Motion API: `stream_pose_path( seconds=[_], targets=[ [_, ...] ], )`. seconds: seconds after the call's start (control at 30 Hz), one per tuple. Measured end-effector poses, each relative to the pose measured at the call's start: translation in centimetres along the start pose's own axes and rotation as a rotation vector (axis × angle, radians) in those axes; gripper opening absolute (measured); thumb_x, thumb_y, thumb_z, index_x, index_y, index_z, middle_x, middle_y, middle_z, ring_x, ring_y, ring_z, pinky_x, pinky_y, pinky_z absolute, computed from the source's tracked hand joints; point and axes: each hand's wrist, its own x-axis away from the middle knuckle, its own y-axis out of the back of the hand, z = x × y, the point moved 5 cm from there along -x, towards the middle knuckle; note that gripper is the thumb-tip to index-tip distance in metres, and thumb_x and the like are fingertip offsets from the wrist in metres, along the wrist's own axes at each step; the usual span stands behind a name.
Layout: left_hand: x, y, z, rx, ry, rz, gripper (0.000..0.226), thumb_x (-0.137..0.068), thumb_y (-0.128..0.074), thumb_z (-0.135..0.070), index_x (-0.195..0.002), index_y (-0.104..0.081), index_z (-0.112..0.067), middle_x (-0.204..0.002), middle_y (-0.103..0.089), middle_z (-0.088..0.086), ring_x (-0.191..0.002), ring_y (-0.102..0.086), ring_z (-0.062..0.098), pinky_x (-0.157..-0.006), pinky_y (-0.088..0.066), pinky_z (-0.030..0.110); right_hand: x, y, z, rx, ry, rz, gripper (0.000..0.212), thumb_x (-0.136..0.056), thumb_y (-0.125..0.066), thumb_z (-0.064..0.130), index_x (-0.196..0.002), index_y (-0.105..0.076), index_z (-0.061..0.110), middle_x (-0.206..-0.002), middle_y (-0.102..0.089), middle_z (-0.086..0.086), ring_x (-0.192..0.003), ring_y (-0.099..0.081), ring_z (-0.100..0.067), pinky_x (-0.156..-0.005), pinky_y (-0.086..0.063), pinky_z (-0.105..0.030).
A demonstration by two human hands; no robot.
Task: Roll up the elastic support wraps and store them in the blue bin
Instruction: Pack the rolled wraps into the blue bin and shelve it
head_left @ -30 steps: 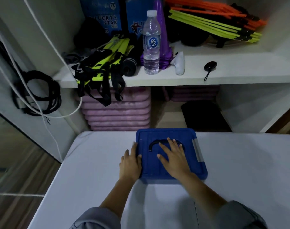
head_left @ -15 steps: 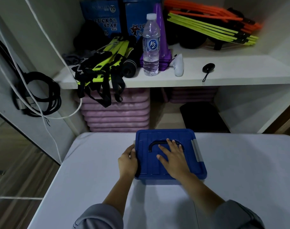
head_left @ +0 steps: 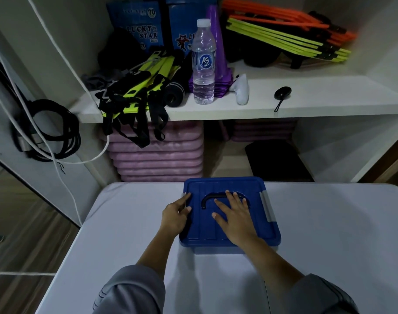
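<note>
Blue bin (head_left: 218,249) sits lidded at the far edge of the table (head_left: 329,223), dead ahead of us. Our right hand (head_left: 236,218) lies flat, fingers spread, on the lid (head_left: 220,184); our left hand (head_left: 174,217) pinches its left edge. The right clasp (head_left: 267,206) lies just beyond our right hand. No wraps show.

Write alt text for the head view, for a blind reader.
A person's right hand lies flat on a closed blue bin while the left hand holds its left edge; the bin stands on a white table before cluttered shelves.
</note>
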Motion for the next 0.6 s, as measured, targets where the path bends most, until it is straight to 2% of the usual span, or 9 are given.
stream_pose_path(
  seconds=[0.13, 0.2, 0.33, 0.4, 0.5, 0.57, 0.6],
  targets=[
    [-0.3, -0.2, 0.2, 0.018, 0.001, 0.049, 0.043, -0.095, -0.051, -0.015, -0.135, -0.047, -0.03, -0.141, -0.048, 0.005, -0.126, -0.048, 0.028, -0.109, -0.038, 0.04, 0.0, 0.0, 0.0, 0.0, -0.002, 0.001, 0.122, -0.052, 0.032, 0.082, -0.145, -0.029, 0.031, -0.159, -0.003, -0.002, -0.147, 0.004, -0.021, -0.116, 0.011, -0.038],
    [-0.3, -0.5, 0.4, -0.026, -0.028, 0.053, 0.048, -0.094, -0.053, -0.014, -0.138, -0.042, -0.03, -0.142, -0.045, 0.003, -0.13, -0.044, 0.028, -0.111, -0.035, 0.038, 0.0, 0.0, 0.0, -0.008, 0.0, 0.01, 0.121, -0.052, 0.031, 0.082, -0.145, -0.029, 0.031, -0.159, -0.003, -0.002, -0.147, 0.004, -0.021, -0.115, 0.011, -0.038],
    [-0.4, -1.2, 0.8, -0.107, -0.049, 0.018, 0.056, -0.096, -0.047, -0.02, -0.145, -0.023, -0.035, -0.128, -0.048, 0.013, -0.115, -0.052, 0.032, -0.107, -0.039, 0.042, 0.0, -0.1, -0.1, -0.013, 0.019, 0.005, 0.119, -0.054, 0.029, 0.083, -0.145, -0.03, 0.032, -0.159, -0.004, -0.002, -0.147, 0.004, -0.021, -0.114, 0.013, -0.036],
    [-0.3, -1.6, 0.7, -0.231, -0.11, 0.0, 0.052, -0.098, -0.041, -0.02, -0.146, -0.021, -0.032, -0.117, -0.044, 0.017, -0.107, -0.051, 0.032, -0.106, -0.037, 0.038, 0.0, -0.1, -0.1, -0.017, 0.015, 0.004, 0.119, -0.054, 0.03, 0.082, -0.145, -0.029, 0.032, -0.159, -0.004, -0.001, -0.147, 0.004, -0.021, -0.114, 0.013, -0.036],
    [0.7, -2.3, 1.1, -0.288, -0.138, -0.043, 0.048, -0.101, -0.032, -0.023, -0.146, -0.02, -0.034, -0.11, -0.04, 0.012, -0.103, -0.049, 0.03, -0.1, -0.039, 0.035, 0.1, -0.1, -0.1, -0.014, 0.029, 0.003, 0.118, -0.055, 0.028, 0.082, -0.144, -0.031, 0.032, -0.159, -0.004, -0.001, -0.147, 0.003, -0.021, -0.114, 0.012, -0.035],
    [0.8, -2.4, 1.0, -0.238, -0.118, -0.06, 0.046, -0.101, -0.03, -0.026, -0.145, -0.021, -0.036, -0.107, -0.041, 0.008, -0.1, -0.049, 0.026, -0.099, -0.04, 0.034, 0.0, 0.2, 0.1, -0.059, 0.048, 0.007, 0.11, -0.061, 0.019, 0.083, -0.144, -0.033, 0.031, -0.159, -0.006, -0.002, -0.147, 0.001, -0.021, -0.114, 0.012, -0.033],
    [0.9, -2.3, 0.8, -0.204, -0.104, -0.061, 0.046, -0.101, -0.031, -0.027, -0.145, -0.022, -0.036, -0.107, -0.041, 0.007, -0.098, -0.049, 0.022, -0.1, -0.039, 0.032, 0.0, 0.7, 0.2, -0.116, 0.043, 0.012, 0.098, -0.07, 0.007, 0.081, -0.143, -0.034, 0.031, -0.159, -0.008, -0.001, -0.147, 0.0, -0.02, -0.114, 0.011, -0.032]
  ],
)
